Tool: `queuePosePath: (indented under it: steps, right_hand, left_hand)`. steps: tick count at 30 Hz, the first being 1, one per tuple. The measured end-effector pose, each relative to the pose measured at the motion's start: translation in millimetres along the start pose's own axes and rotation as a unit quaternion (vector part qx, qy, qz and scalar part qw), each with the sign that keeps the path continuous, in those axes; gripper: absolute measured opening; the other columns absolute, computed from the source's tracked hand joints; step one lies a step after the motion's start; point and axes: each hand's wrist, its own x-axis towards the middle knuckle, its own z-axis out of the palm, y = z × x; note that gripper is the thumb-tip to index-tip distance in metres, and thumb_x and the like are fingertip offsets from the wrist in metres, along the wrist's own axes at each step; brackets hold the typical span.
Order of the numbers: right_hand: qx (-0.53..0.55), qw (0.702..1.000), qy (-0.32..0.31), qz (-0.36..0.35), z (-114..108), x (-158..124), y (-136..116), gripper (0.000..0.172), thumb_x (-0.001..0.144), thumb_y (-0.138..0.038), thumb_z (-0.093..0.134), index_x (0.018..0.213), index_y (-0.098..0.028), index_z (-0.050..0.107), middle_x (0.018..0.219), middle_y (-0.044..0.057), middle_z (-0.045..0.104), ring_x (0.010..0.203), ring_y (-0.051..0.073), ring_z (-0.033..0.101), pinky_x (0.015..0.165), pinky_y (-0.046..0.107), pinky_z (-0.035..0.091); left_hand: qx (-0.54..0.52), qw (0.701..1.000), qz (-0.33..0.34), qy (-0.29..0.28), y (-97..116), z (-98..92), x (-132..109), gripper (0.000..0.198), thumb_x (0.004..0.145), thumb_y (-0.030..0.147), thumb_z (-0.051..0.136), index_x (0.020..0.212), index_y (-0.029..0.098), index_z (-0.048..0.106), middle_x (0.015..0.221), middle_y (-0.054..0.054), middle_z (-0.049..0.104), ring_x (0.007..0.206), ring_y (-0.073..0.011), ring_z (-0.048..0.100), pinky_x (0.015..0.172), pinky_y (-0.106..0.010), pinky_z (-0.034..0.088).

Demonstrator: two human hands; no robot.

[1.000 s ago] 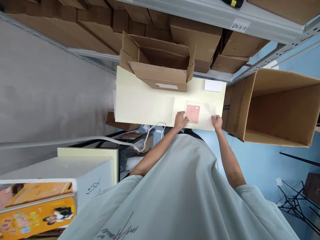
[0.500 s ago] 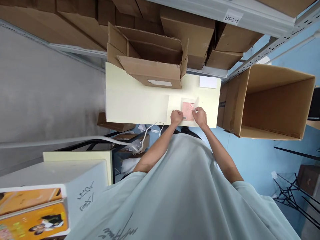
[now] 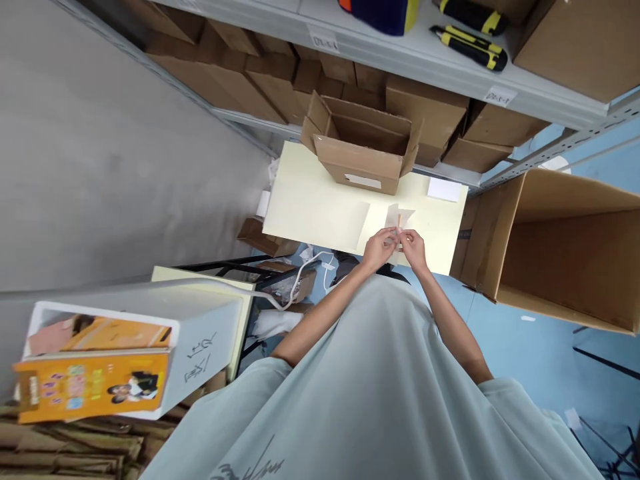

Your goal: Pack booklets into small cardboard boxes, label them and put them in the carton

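Observation:
My left hand [image 3: 380, 249] and my right hand [image 3: 413, 249] are close together over the front edge of the pale table. Their fingertips pinch a small pink packet in a thin, see-through sleeve [image 3: 393, 215]. The sleeve is turned nearly edge-on, with pale flaps spreading above the fingers and a narrow pink strip between them. My fingers hide much of the packet's lower part. Beside my left hand, a white sheet [image 3: 345, 223] lies on the tabletop.
An open carton [image 3: 357, 163] stands at the table's back. A white paper stack [image 3: 444, 189] lies at the back right. A large open box [image 3: 493, 237] stands to the right. At lower left is a white bin [image 3: 207, 353] holding orange packs. Cutters [image 3: 470, 47] lie on the shelf.
My hands have drawn together and lifted the packet. It lay flat with its pink face up; now it is nearly edge-on. The view has shifted and tilted, showing the cutters on the shelf.

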Motion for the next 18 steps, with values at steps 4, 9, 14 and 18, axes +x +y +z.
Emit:
queuePosePath:
  steps: [4, 9, 14, 18]
  right_hand:
    - [-0.068, 0.996, 0.047, -0.031, 17.5, -3.3, -11.4, 0.047, 0.081, -0.068, 0.074, 0.093, -0.023, 0.066, 0.099, 0.009, 0.078, 0.090, 0.025, 0.075, 0.081, 0.037, 0.061]
    - [-0.091, 0.994, 0.037, -0.044, 32.4, -0.1, -20.6, 0.035, 0.087, -0.059, 0.061, 0.087, -0.024, 0.065, 0.090, 0.009, 0.078, 0.092, 0.028, 0.076, 0.086, 0.040, 0.059]
    - [-0.032, 0.998, -0.014, -0.054, 48.5, -9.0, -37.5, 0.038, 0.084, -0.061, 0.065, 0.089, -0.024, 0.065, 0.082, 0.004, 0.075, 0.081, 0.023, 0.072, 0.078, 0.035, 0.057]
    - [-0.007, 0.999, -0.025, -0.048, 63.7, -18.3, -55.9, 0.043, 0.082, -0.065, 0.069, 0.088, -0.023, 0.065, 0.075, 0.001, 0.070, 0.072, 0.019, 0.066, 0.068, 0.031, 0.053]
  left_hand:
    - [0.037, 0.999, 0.030, -0.006, 8.4, -16.5, -14.2, 0.032, 0.099, 0.018, 0.060, 0.120, 0.024, 0.084, 0.154, -0.008, 0.068, 0.143, -0.0295, 0.065, 0.123, -0.046, 0.052]
    - [-0.045, 0.998, 0.014, -0.039, -4.6, -47.6, -20.4, 0.033, 0.099, 0.019, 0.054, 0.113, 0.024, 0.085, 0.152, -0.008, 0.070, 0.145, -0.0274, 0.063, 0.120, -0.045, 0.054]
    - [-0.076, 0.986, -0.111, 0.094, -27.2, -97.8, -2.7, 0.034, 0.094, 0.028, 0.069, 0.126, 0.020, 0.076, 0.146, -0.015, 0.071, 0.139, -0.0293, 0.066, 0.115, -0.047, 0.057]
    - [-0.229, 0.957, -0.176, -0.021, -36.0, -136.9, 10.7, 0.047, 0.087, 0.055, 0.078, 0.113, 0.016, 0.076, 0.119, -0.015, 0.081, 0.114, -0.0309, 0.077, 0.099, -0.046, 0.064]
